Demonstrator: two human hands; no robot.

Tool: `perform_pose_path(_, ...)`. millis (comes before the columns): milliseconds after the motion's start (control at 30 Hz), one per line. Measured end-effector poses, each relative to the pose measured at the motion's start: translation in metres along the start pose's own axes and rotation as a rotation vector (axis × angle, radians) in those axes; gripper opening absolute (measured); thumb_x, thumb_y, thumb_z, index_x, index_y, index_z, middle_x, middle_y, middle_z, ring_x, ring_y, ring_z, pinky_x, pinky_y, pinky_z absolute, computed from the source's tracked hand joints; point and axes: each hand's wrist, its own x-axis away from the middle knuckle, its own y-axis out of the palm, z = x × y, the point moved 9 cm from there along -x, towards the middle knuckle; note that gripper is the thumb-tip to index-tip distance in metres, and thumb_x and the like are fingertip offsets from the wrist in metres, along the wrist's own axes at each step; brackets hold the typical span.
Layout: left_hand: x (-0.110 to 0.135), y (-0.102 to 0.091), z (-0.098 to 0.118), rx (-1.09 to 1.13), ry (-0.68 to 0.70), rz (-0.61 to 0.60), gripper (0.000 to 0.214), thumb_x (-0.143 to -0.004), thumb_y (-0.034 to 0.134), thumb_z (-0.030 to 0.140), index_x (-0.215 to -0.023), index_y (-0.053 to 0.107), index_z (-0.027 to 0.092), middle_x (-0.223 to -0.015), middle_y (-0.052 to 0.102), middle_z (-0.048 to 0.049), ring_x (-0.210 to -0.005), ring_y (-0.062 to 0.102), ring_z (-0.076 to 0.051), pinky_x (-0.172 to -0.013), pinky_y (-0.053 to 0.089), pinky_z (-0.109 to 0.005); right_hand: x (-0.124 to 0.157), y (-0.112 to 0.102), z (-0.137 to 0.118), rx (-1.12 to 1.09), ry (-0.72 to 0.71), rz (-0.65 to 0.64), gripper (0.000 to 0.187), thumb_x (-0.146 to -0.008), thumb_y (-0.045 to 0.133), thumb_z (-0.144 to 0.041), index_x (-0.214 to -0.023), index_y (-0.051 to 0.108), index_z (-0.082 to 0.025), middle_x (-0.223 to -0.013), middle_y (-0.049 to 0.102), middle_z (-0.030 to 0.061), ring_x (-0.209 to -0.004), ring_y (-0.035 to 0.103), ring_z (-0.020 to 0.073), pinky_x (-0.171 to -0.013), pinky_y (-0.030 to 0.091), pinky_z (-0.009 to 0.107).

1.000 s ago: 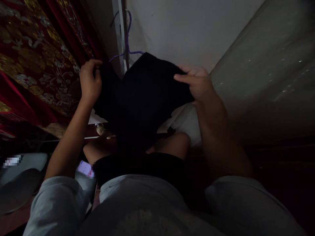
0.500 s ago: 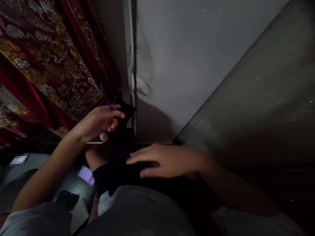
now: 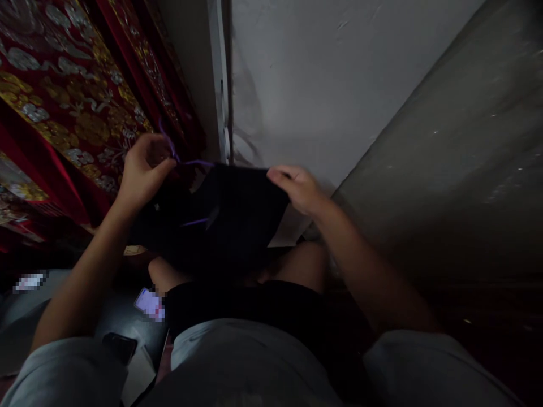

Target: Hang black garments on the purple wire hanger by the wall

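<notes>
A dark black cloth (image 3: 244, 209) is spread in front of me, above my bare knees. My right hand (image 3: 297, 186) is closed on its top right corner, thumb and fingers pinching the edge. My left hand (image 3: 146, 169) is raised at the upper left, its thumb and fingers curled together on a thin purple cord (image 3: 197, 163). This cord runs right from the fingers to the cloth's top edge, and a loose end rises above the hand. A second purple strand (image 3: 195, 222) crosses the cloth lower down. The cloth's left part is too dark to make out.
A red curtain with gold and silver embroidery (image 3: 85, 113) hangs at the left. A pale wall panel (image 3: 305, 85) stands ahead, and a greyish glossy sheet (image 3: 445, 169) slants on the right. A lit phone (image 3: 149, 302) and a dark phone (image 3: 120, 346) lie at the lower left.
My right hand has risen from my lap and now grips the cloth's corner. My left hand has moved up and left with the purple cord. The black cloth is lifted and spread between them.
</notes>
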Motion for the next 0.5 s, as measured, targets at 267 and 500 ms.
perform_pose_path(267,0.059,0.040,0.074,-0.264,0.485,0.271,0.028,-0.102,0.051,0.028,-0.127,0.058,0.017,-0.101,0.063,-0.0061,-0.099,0.061,-0.023,-0.098,0.049,-0.043,-0.070,-0.066,-0.016,-0.094,-0.054,0.291,0.036,-0.094,0.063,-0.060,-0.083,0.068,-0.026,-0.084,0.071,0.0078,-0.102,0.070,0.0224,-0.083,0.057,0.039)
perform_pose_path(500,0.088,0.164,-0.025,-0.428,0.000,-0.521,0.039,-0.095,0.053,0.016,-0.132,0.064,0.020,-0.100,0.072,-0.0088,-0.087,0.070,-0.025,-0.085,0.055,-0.037,-0.016,-0.095,0.010,-0.087,-0.020,0.466,0.041,-0.092,0.062,-0.065,-0.082,0.066,-0.026,-0.092,0.073,0.0105,-0.119,0.066,0.0268,-0.094,0.057,0.044)
